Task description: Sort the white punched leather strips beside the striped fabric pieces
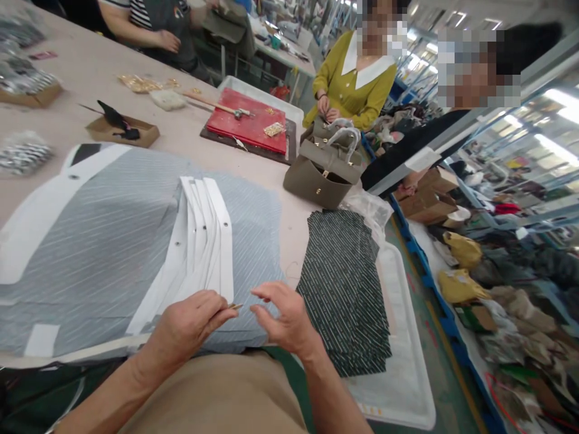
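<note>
Gold-coloured and slim, the small piece sits pinched in the left hand's grip; its tip and long axis point towards the right hand, just beside it. I see that right grip apart, thumb and fingers parted around nothing; white strips lie just beyond the left hand on my screen.

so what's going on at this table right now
The person's left-hand grip pinches a small gold-coloured piece, its exact shape too blurred to tell. The right-hand grip is open beside it, holding nothing visible. White strips lie on pale blue striped fabric, and dark striped pieces are stacked to the right. Farther off, someone in a yellow-green top stands behind grey-green handbags.
</note>
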A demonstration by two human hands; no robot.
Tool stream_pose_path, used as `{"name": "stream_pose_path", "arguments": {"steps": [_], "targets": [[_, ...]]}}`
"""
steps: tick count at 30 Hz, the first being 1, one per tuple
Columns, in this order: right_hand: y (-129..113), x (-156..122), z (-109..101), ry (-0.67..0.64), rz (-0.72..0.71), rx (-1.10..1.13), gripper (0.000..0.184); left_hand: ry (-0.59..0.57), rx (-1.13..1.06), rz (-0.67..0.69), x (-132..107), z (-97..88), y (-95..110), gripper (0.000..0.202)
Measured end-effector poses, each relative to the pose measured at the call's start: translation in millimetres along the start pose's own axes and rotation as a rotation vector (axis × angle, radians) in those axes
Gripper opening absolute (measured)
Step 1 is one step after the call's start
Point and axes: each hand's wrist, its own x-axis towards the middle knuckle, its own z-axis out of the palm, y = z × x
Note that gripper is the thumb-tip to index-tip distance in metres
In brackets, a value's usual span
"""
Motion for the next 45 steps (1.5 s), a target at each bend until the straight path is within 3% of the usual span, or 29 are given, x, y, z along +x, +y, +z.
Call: {"name": "stream_pose_path", "arguments": {"steps": [4,9,13,16,19,22,25,27,30,40,45], "targets": [[-8,14,26,-0.112,-0.177,-0.121,0.018,0.029,0.034,0.031,-6,-0.7,-7,0.047],[3,22,41,-0.101,-0.238,-0.193,0.015,0.102,-0.102,-0.126,-13,-2.7,-19,0.04],[1,30,55,-0.092,-0.204,-0.19,0.016,-0.007,-0.215,-0.128,-9,-10.1,-26,0.032],[-2,41,70,-0.043,-0.067,-0.085,0.016,-0.011,-0.203,-0.129,-5,-16.4,-33,0.035],[4,58,87,0.032,0.207,0.118,0.012,0.087,-0.154,-0.144,-2,-20.1,-40,0.036],[29,83,100,0.111,0.49,0.327,0.008,0.111,-0.179,-0.191,-3,-19.4,-46,0.032],[64,116,106,0.168,0.692,0.611,0.016,0.032,-0.262,-0.274,-3,-11.9,-52,0.03],[84,136,107,0.197,0.734,0.732,0.024,-0.022,-0.294,-0.335,-3,-3.3,-59,0.029],[101,160,110,0.201,0.715,0.744,0.03,-0.064,-0.307,-0.372,-5,10.2,-70,0.03],[107,188,114,0.009,0.662,0.413,0.025,-0.05,-0.351,-0.374,-13,23.2,-84,0.028],[114,191,107,-0.03,0.775,0.155,0.046,-0.066,-0.36,-0.403,-15,25.2,-86,0.029]]}}
